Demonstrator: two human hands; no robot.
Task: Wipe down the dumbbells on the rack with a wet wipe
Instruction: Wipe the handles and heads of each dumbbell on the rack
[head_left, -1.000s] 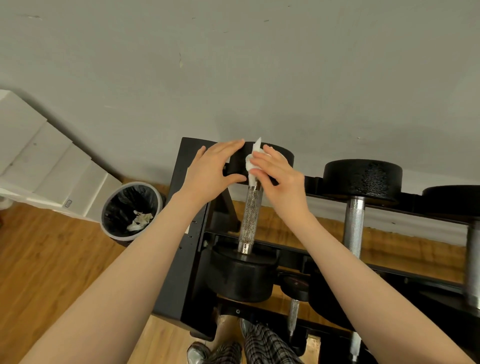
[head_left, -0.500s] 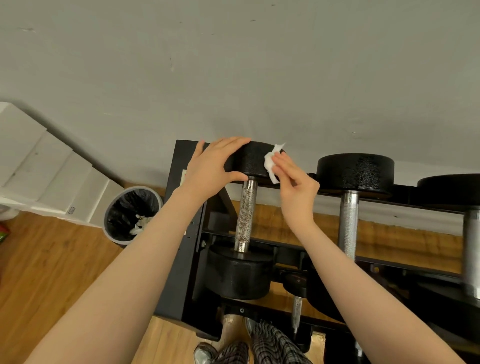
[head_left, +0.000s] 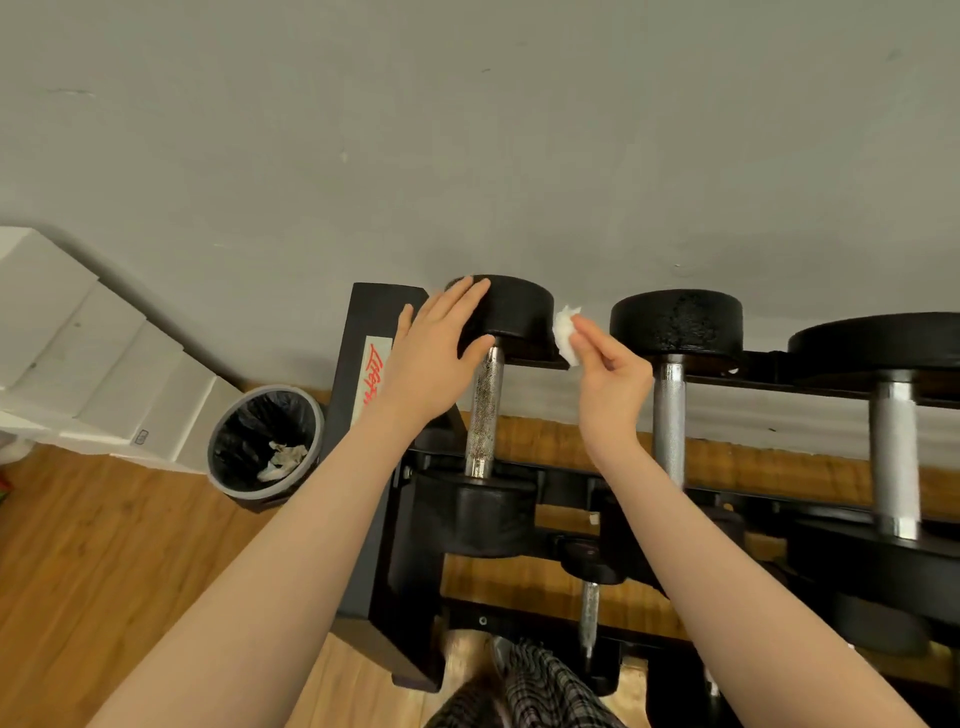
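The leftmost dumbbell (head_left: 511, 317) lies across the top of the black rack (head_left: 363, 415), with black heads and a knurled steel handle. My left hand (head_left: 439, 353) grips its far head from the left, fingers over the top and thumb under. My right hand (head_left: 610, 369) pinches a crumpled white wet wipe (head_left: 565, 332) and holds it against the right side of that same head. Two more dumbbells (head_left: 675, 322) (head_left: 883, 348) rest on the rack to the right.
A round bin (head_left: 265, 447) with a black liner and used wipes stands on the wood floor left of the rack. White boxes (head_left: 78, 353) are stacked along the grey wall. A lower rack tier holds a smaller dumbbell (head_left: 589, 577). Checked trouser legs show at the bottom.
My right hand carried the wipe from the top of the steel handle out to the right side of the far head. My left hand stayed on that head.
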